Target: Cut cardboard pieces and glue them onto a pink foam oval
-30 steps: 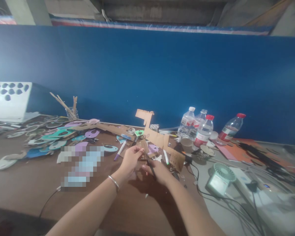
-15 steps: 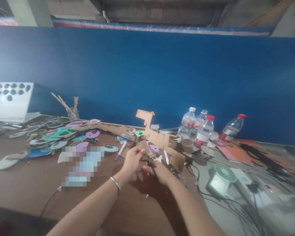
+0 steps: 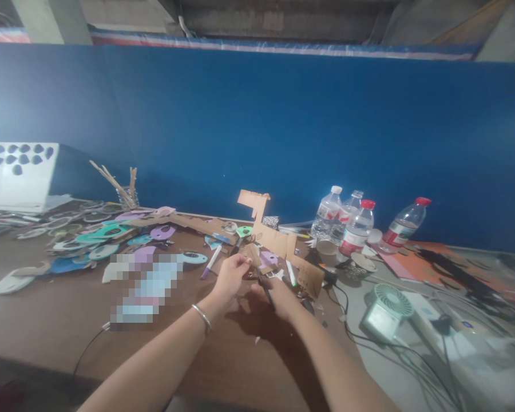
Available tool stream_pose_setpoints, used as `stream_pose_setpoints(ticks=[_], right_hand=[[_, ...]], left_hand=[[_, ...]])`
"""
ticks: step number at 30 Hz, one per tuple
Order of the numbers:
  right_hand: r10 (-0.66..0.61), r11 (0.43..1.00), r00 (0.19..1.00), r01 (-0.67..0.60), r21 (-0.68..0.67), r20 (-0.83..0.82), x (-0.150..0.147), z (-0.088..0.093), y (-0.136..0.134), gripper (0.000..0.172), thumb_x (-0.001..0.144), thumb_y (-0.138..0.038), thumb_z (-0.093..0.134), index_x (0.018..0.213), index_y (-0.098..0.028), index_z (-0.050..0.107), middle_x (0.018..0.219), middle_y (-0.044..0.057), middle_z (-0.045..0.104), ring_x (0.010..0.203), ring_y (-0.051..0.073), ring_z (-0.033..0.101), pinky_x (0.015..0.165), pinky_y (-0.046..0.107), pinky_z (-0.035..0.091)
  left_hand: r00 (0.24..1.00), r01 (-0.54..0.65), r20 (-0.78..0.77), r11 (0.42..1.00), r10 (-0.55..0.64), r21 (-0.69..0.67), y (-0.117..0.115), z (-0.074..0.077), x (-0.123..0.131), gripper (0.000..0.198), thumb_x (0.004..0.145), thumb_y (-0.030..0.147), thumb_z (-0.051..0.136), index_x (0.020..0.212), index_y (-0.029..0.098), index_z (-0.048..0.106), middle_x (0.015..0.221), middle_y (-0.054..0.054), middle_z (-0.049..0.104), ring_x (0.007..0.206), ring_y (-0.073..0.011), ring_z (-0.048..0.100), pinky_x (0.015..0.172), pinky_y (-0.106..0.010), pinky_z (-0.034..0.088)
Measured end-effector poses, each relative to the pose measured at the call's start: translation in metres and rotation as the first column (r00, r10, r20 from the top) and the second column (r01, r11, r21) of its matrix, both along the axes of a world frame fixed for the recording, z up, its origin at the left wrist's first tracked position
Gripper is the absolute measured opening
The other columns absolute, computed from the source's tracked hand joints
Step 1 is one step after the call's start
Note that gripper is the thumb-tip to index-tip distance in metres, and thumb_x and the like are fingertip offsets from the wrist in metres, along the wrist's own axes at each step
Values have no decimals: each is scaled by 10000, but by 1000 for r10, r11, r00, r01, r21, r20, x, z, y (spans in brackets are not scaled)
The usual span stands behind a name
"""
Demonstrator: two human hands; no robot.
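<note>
My left hand [image 3: 232,276], with a silver bangle on its wrist, is closed in a pinch at a small brown piece of cardboard [image 3: 254,254]. Close on its right, my right hand [image 3: 278,297] is closed round a slim dark tool [image 3: 266,290], whose tip points toward the cardboard piece. The tool is too blurred to name. Just beyond both hands lies a larger, irregularly cut cardboard sheet [image 3: 274,241]. A purple paper cutout [image 3: 268,259] is near the fingers. A white marker with a green tip [image 3: 290,273] lies right of them, and a purple-ended marker [image 3: 210,262] left.
Colourful cutouts [image 3: 105,232] are heaped on the left of the brown table [image 3: 189,349]. Several plastic bottles [image 3: 357,232] stand at the back right. A green fan [image 3: 388,312], cables and a power strip [image 3: 429,320] occupy the right side. A blue partition [image 3: 240,126] rises behind.
My hands stay almost in place. The right fingers and the dark tool shift slightly beside the cardboard piece; the view tilts a little.
</note>
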State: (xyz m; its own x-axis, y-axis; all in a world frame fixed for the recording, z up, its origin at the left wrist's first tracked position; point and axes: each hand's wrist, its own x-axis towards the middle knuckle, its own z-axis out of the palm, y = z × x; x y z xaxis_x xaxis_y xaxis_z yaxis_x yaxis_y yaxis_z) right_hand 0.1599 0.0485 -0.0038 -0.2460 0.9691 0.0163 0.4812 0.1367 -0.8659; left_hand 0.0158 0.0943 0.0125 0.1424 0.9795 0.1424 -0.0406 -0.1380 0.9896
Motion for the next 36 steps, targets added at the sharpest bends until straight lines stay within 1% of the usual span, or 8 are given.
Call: stream_pose_setpoints(ticks=[6,13,16,18,21,23,31,36], right_hand=[[-66,997,997,67,-35,31,-1,3,0,430,720,-521,569,967,-185,672,720,59,682,789,264,583,773,352,414],[-77,996,997,77,-35,5,2,5,0,453,692,-522,586,917,-145,695,708,49,670,774,247,577,728,334,424],[-83,996,997,83,-37,0,3,4,0,439,688,-513,595,903,-143,696,680,46,659,738,235,571,700,326,428],[-70,996,998,69,-51,-3,4,5,-1,422,696,-505,590,890,-145,696,668,43,653,710,227,566,678,318,430],[-40,998,999,39,-57,-17,4,6,-2,396,710,-486,589,906,-157,686,663,36,653,693,213,562,678,305,427],[-32,998,999,31,-49,-21,4,7,-2,386,715,-479,590,920,-163,678,681,38,659,698,210,564,690,300,425],[-94,996,996,94,-8,-2,2,5,-1,397,707,-494,590,910,-166,689,722,46,676,796,246,583,762,325,415],[-113,993,994,113,-25,16,3,5,2,380,679,-487,622,881,-175,705,690,45,670,817,260,586,759,326,419]], left_hand=[[998,-8,-64,999,10,37,2,5,-4,210,684,347,579,626,153,521,556,23,517,503,-95,436,516,-218,337],[968,-14,-245,984,58,177,8,9,-11,213,721,331,535,591,164,507,554,20,530,524,-106,437,547,-227,339],[948,22,-315,979,44,202,9,13,-13,203,718,309,528,577,164,515,550,15,534,531,-117,450,549,-233,336],[936,87,-352,976,-12,199,8,16,-12,165,707,283,529,601,159,554,582,1,562,565,-133,479,565,-240,346],[932,164,-347,974,-102,155,4,19,-11,130,691,254,530,666,150,605,639,-17,595,618,-155,510,593,-252,371],[934,178,-335,975,-124,134,2,20,-9,117,681,240,531,658,150,601,639,-15,593,625,-156,511,605,-255,379],[960,139,-259,985,-109,100,3,18,-9,117,659,257,557,646,146,592,605,-10,585,588,-148,505,571,-245,370],[954,116,-292,985,-74,130,7,13,-11,166,675,288,565,588,150,539,556,4,542,547,-130,477,546,-238,358]])
